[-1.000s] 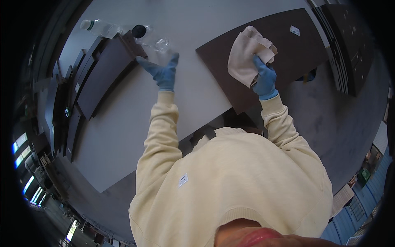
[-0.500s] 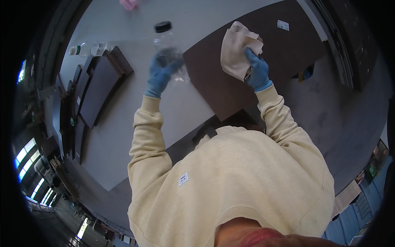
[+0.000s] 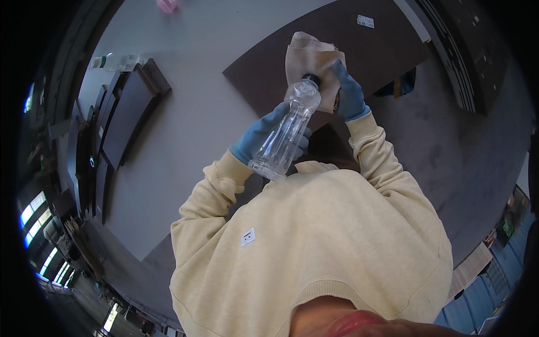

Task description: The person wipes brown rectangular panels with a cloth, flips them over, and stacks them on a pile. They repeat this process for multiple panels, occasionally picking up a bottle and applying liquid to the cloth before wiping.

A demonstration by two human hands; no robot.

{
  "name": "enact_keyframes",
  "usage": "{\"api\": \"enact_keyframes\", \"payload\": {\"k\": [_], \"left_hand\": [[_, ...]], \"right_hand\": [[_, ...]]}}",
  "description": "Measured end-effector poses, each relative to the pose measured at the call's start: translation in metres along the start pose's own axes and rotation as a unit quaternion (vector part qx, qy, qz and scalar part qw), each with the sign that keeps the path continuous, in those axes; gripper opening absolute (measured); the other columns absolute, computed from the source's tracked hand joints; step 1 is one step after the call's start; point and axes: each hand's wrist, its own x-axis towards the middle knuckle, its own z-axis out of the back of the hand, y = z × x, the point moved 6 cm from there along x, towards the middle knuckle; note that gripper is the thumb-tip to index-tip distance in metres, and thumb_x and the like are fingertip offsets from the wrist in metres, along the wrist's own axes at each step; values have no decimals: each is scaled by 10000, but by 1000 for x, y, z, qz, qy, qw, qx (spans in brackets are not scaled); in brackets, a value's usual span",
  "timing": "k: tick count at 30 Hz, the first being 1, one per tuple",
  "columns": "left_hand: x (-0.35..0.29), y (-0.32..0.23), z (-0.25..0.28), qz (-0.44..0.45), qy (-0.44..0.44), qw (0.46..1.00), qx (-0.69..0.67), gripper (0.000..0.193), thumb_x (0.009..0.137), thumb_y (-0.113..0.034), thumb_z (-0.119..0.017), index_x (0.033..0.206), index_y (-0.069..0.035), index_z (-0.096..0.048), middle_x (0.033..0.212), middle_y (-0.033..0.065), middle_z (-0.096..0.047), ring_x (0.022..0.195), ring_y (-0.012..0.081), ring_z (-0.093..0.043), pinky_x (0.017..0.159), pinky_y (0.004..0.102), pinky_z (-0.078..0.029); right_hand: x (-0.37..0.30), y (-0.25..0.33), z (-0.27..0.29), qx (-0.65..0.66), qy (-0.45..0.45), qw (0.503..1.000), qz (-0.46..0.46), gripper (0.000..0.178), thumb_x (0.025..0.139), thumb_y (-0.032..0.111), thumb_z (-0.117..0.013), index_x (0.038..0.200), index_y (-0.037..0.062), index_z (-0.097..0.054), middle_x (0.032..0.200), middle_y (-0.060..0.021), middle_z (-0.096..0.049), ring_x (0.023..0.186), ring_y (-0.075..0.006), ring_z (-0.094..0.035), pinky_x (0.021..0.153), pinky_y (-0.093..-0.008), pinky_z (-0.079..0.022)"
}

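Note:
A clear plastic bottle [image 3: 284, 133] with a black cap lies tilted in my left hand [image 3: 263, 135], whose blue-gloved fingers wrap round its body. The cap end points up and to the right, against or just in front of a folded beige cloth [image 3: 306, 55]; whether they touch I cannot tell. My right hand [image 3: 351, 92], also in a blue glove, grips the cloth by its right side, thumb laid on the front. Beneath both hands is a dark brown panel [image 3: 264, 62] on the grey table [image 3: 185, 101].
Several dark brown boards [image 3: 130, 115] are piled at the left of the table, with another clear bottle [image 3: 120, 62] lying behind them. A pink object [image 3: 167, 5] sits at the far edge. More dark panels [image 3: 457, 56] stand stacked at the far right.
The bottle has swung from upright at the left to tilted in front of the cloth, its cap now by the cloth. My right hand has shifted slightly left with the cloth.

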Motion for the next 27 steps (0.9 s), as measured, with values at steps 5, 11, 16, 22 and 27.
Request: {"api": "enact_keyframes", "payload": {"k": [5, 11, 16, 22, 27], "left_hand": [[54, 30, -9, 8, 0, 998, -60, 856, 930, -593, -698, 1429, 56, -449, 1128, 191, -631, 957, 282, -670, 786, 403, -621], [130, 35, -22, -90, -82, 993, -7, 859, 918, -634, -689, 1389, 53, -477, 1052, 138, -624, 902, 242, -646, 776, 360, -600], [185, 38, -32, -128, -72, 986, -83, 882, 922, -632, -685, 1393, 82, -471, 1078, 160, -622, 912, 255, -643, 802, 377, -599], [208, 44, -32, -159, -47, 979, -118, 893, 942, -619, -661, 1406, 116, -455, 1172, 229, -620, 996, 321, -664, 889, 451, -599], [212, 45, -22, -192, -19, 972, -136, 888, 952, -599, -655, 1435, 112, -430, 1236, 268, -605, 1082, 394, -657, 972, 515, -580]], "right_hand": [[11, 2, 36, 271, 47, 942, -193, 484, 1084, 412, -525, 1412, 56, -529, 1274, -112, -645, 1121, -194, -657, 995, -365, -558], [42, 40, 87, 336, 122, 896, -264, 520, 1085, 409, -516, 1450, 39, -481, 1324, -125, -620, 1170, -246, -631, 1051, -405, -522], [71, 54, 124, 319, 134, 884, -314, 549, 1082, 417, -517, 1463, 25, -461, 1353, -138, -603, 1187, -263, -627, 1051, -417, -525], [92, 53, 132, 321, 208, 842, -380, 576, 1072, 430, -536, 1458, 10, -461, 1352, -156, -604, 1180, -262, -640, 1026, -407, -551], [99, 45, 143, 277, 179, 856, -398, 579, 1067, 434, -545, 1454, 10, -468, 1344, -157, -610, 1178, -272, -639, 1030, -415, -549]]}}
